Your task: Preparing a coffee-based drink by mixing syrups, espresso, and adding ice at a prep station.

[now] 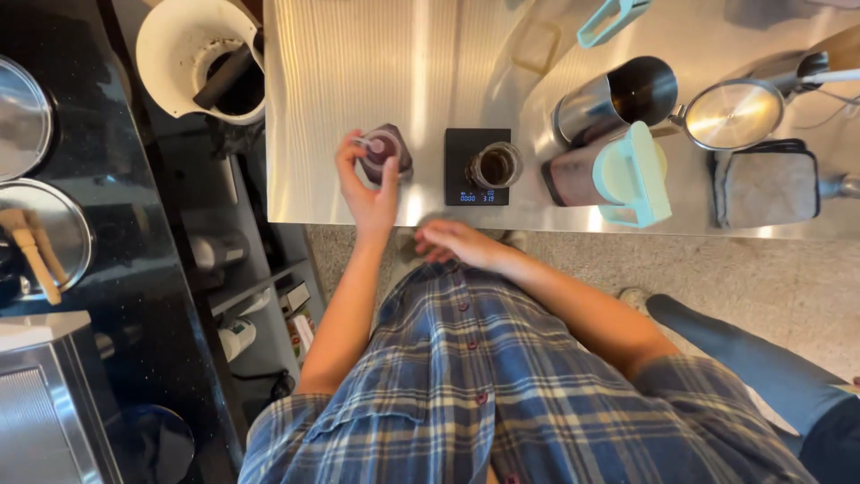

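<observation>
My left hand reaches onto the steel counter and grips a small dark purple cup-shaped vessel, thumb and fingers around its rim. My right hand hangs below the counter edge, near my plaid shirt, fingers loosely together and holding nothing. To the right of the vessel, a glass jar of brown liquid stands on a black digital scale.
A steel pitcher, a mint-lidded container, a steel kettle lid and a grey cloth sit right. A white bucket stands at upper left. Dark shelves and steel pans fill the left. Another person's leg is at lower right.
</observation>
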